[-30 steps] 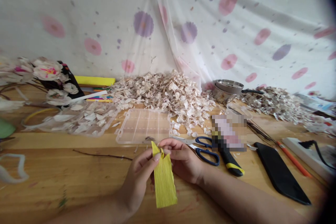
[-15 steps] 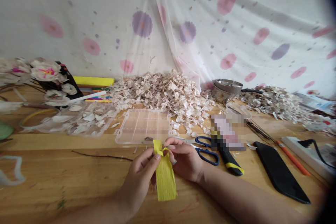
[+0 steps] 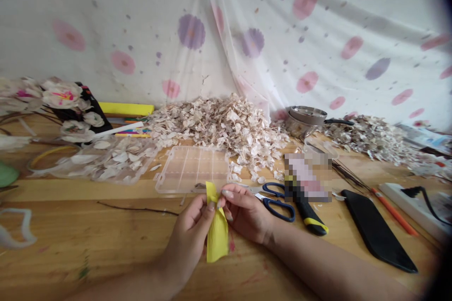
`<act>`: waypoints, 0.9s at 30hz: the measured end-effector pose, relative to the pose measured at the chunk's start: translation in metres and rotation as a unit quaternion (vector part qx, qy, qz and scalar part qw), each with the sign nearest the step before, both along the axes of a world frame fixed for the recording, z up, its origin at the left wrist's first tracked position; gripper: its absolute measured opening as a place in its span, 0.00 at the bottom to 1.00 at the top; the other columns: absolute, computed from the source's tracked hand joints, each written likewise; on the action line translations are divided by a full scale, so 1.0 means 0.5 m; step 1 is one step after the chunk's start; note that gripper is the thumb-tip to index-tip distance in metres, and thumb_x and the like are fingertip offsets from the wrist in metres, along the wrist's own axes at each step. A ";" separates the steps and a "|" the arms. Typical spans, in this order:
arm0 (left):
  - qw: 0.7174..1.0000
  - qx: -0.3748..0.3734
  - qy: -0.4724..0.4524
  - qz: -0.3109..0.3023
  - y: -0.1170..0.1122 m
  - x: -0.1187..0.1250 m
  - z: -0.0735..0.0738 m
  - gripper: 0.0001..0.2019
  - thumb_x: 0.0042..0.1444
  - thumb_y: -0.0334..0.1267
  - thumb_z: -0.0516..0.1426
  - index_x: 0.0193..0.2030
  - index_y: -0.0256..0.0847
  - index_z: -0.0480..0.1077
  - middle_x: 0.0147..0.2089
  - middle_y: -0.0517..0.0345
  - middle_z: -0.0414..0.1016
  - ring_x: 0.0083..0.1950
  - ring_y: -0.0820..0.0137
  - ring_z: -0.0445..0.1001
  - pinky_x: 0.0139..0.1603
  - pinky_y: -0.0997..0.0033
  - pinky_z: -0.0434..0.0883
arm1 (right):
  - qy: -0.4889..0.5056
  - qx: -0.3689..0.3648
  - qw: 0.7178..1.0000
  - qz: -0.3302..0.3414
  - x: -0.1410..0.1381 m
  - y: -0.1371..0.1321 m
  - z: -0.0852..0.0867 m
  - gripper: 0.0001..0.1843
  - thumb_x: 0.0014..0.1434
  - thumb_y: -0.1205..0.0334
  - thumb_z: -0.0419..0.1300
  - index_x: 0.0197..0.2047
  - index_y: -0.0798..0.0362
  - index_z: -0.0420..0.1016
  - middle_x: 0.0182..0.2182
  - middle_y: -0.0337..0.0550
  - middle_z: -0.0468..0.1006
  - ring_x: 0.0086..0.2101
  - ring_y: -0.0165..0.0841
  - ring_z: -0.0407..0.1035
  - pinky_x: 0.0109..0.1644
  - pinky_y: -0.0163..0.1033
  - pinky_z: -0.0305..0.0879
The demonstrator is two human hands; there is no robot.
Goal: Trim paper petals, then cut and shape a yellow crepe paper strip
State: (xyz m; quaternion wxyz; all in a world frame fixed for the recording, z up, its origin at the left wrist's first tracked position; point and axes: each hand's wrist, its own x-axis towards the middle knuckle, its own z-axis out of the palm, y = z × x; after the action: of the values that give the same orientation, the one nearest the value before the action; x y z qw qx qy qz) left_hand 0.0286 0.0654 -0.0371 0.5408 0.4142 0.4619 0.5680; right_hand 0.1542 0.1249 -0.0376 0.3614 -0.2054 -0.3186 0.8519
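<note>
With the yellow strip [image 3: 218, 240] as the dial's centre and twelve toward the patterned curtain [image 3: 151, 28], the left hand [image 3: 189, 233] comes in from about eight o'clock, its thumb and fingers clamped on the upper part of the strip; the right hand [image 3: 249, 214] reaches in from about four, its fingertips touching the strip's upper right edge, though I cannot tell whether they grip it; the strip hangs upright below them, creased lengthwise, over the wooden surface [image 3: 116, 263].

A thin dark twig [image 3: 137, 208] runs out toward nine o'clock from beside the left hand; at eleven lies a clear compartment tray [image 3: 196, 169]; at twelve, beyond it, rises a heap of pale flakes [image 3: 226, 122]; between two and three, just past the right hand, lie scissors [image 3: 278, 209] with blue handles; at three, a black and yellow handle [image 3: 312, 221], its other end pixelated, and farther out a black sheath-like piece [image 3: 379, 233]; toward one to two, near the curtain, stands a round metal vessel [image 3: 307, 117]; at ten, well apart, are white flowers [image 3: 61, 94] with pink centres.
</note>
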 end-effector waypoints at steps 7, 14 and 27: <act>1.000 -0.003 0.003 -0.003 0.002 0.000 0.000 0.12 0.53 0.48 0.57 0.34 0.39 0.70 0.31 0.57 0.75 0.30 0.69 0.70 0.31 0.73 0.66 | 0.015 -0.015 1.000 -0.013 0.001 0.001 0.003 0.07 0.46 0.64 0.68 0.28 0.56 0.74 0.22 0.35 0.76 0.21 0.22 0.62 0.30 0.30 0.59; 1.000 -0.007 0.022 0.004 0.002 -0.003 0.002 0.11 0.53 0.47 0.57 0.35 0.40 0.71 0.28 0.60 0.73 0.32 0.68 0.69 0.32 0.73 0.66 | -0.029 0.066 0.997 -0.003 -0.004 -0.012 -0.003 0.11 0.44 0.65 0.70 0.32 0.54 0.76 0.27 0.36 0.75 0.29 0.25 0.67 0.39 0.34 0.62; 0.999 -0.023 0.032 0.007 0.005 -0.003 -0.010 0.12 0.52 0.48 0.57 0.35 0.40 0.71 0.26 0.62 0.68 0.32 0.69 0.67 0.30 0.76 0.64 | -0.074 0.090 0.993 -0.018 -0.004 -0.007 -0.012 0.11 0.45 0.62 0.70 0.33 0.56 0.77 0.26 0.38 0.75 0.28 0.26 0.68 0.37 0.34 0.61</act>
State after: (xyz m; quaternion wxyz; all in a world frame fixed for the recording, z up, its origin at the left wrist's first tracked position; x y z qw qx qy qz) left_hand 0.0271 0.0678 -0.0420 0.5314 0.4159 0.4948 0.5475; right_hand 0.1521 0.1212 -0.0438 0.3692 -0.2404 -0.4157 0.7957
